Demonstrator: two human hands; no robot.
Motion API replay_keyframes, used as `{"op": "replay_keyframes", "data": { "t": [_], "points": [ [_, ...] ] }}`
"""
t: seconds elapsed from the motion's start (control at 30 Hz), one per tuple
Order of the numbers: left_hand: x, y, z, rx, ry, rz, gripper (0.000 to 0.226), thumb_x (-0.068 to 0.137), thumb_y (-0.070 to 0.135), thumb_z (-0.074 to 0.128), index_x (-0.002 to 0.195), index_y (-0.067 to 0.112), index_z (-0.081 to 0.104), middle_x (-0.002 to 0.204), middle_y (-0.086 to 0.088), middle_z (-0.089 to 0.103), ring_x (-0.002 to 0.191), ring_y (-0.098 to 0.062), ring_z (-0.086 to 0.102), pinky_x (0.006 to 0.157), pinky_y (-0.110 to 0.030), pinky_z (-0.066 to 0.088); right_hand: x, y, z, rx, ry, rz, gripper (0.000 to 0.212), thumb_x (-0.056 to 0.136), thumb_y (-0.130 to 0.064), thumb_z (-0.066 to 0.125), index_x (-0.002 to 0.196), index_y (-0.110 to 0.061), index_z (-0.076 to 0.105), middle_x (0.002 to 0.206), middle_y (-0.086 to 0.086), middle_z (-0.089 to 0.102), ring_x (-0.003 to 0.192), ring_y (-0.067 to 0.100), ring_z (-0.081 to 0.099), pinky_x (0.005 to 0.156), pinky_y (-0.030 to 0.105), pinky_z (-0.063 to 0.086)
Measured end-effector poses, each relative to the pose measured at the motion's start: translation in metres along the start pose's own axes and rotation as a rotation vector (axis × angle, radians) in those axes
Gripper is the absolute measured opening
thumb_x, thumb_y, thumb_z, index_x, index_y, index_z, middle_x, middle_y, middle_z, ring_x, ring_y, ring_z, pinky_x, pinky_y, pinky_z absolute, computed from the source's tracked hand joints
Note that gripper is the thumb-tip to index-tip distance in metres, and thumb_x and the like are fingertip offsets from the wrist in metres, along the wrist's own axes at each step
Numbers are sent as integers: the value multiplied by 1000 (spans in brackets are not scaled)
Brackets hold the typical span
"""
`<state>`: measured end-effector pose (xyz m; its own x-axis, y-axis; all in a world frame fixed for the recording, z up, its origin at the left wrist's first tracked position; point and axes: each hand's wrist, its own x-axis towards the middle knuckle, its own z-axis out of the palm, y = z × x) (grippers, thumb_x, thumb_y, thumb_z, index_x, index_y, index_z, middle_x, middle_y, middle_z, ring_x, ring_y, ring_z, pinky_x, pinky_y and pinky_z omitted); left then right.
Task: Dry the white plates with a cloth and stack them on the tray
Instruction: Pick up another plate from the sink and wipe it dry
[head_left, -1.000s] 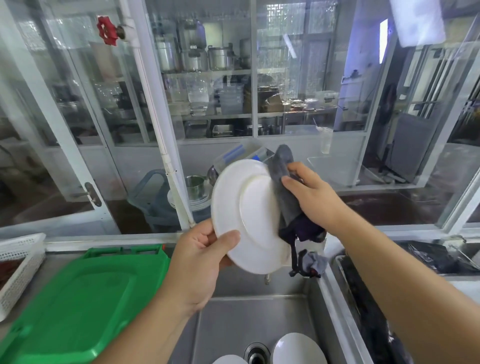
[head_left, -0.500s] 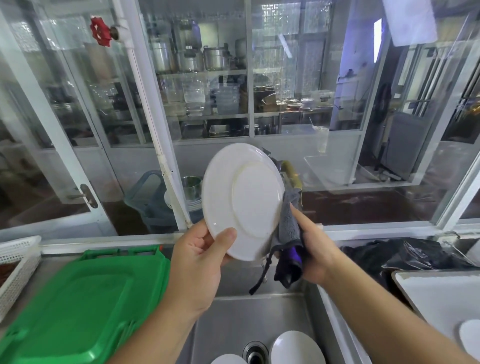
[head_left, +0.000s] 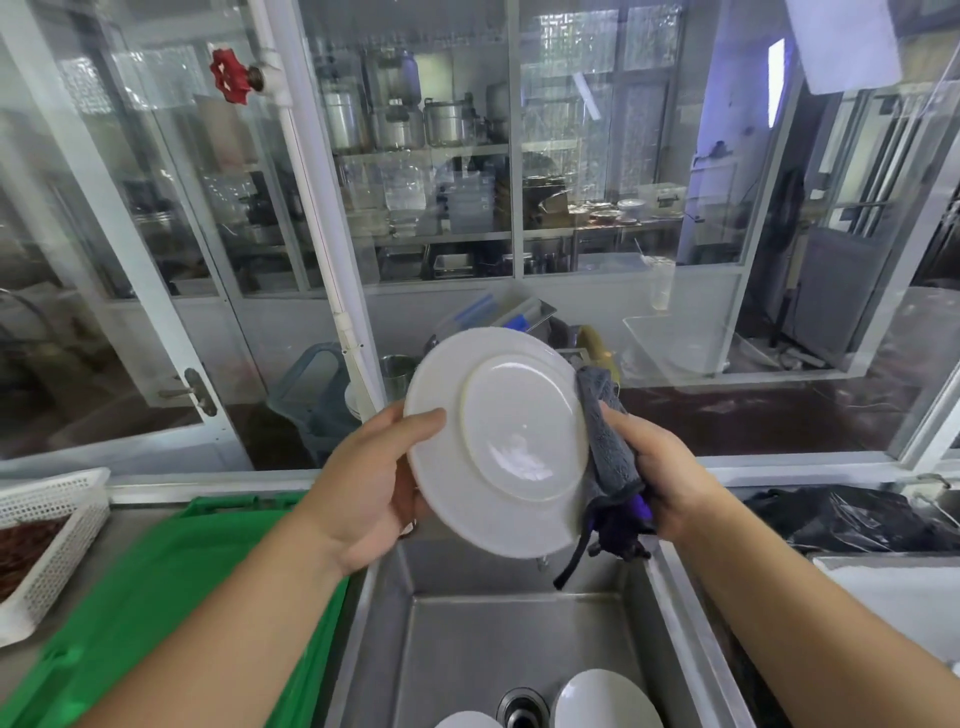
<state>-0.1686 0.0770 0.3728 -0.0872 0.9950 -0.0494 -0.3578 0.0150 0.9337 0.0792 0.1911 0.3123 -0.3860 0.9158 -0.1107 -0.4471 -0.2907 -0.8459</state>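
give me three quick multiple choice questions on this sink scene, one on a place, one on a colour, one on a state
1. Where are the other white plates?
A. in the sink
B. in the basket
C. on the green lid

2. What colour is the cloth?
A. yellow
B. grey
C. red

3. How is the held plate?
A. flat on the counter
B. lifted, underside to the camera
C. stacked on another plate

Answers: 1 A, they lie by the drain in the sink. 2 B, the right hand grips grey cloth at the plate's right rim. 3 B, the left hand holds its left rim above the sink, foot ring showing.
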Motion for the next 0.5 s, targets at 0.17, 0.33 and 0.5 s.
{"op": "replay_keyframes", "data": {
  "t": [0.17, 0.33, 0.5],
  "points": [
    [3, 3, -9, 70, -74, -81, 44, 80, 11, 78, 123, 12, 74, 121, -23, 74, 101, -33, 73, 76, -44, 64, 2, -17, -7, -135, -51, -2, 31, 84, -29, 83, 106, -7, 82, 107, 24, 77, 87, 34, 77, 71, 43, 65],
    [5, -11, -1, -41, -51, 5, 36, 79, 11, 81, 115, 11, 78, 112, -17, 77, 93, -26, 77, 63, -33, 63, 11, -26, 5, -457, 149, -212, 26, 92, -38, 80, 112, -30, 68, 120, 12, 75, 98, 30, 76, 92, 50, 62],
    [7, -18, 16, -104, 39, 134, 22, 77, 17, 72, 96, 19, 84, 103, -11, 80, 87, -19, 77, 59, -29, 61, 7, -14, 16, -803, 289, -450, 10, 105, -40, 62, 111, -36, 68, 112, -5, 72, 106, 14, 67, 95, 39, 53]
  ]
}}
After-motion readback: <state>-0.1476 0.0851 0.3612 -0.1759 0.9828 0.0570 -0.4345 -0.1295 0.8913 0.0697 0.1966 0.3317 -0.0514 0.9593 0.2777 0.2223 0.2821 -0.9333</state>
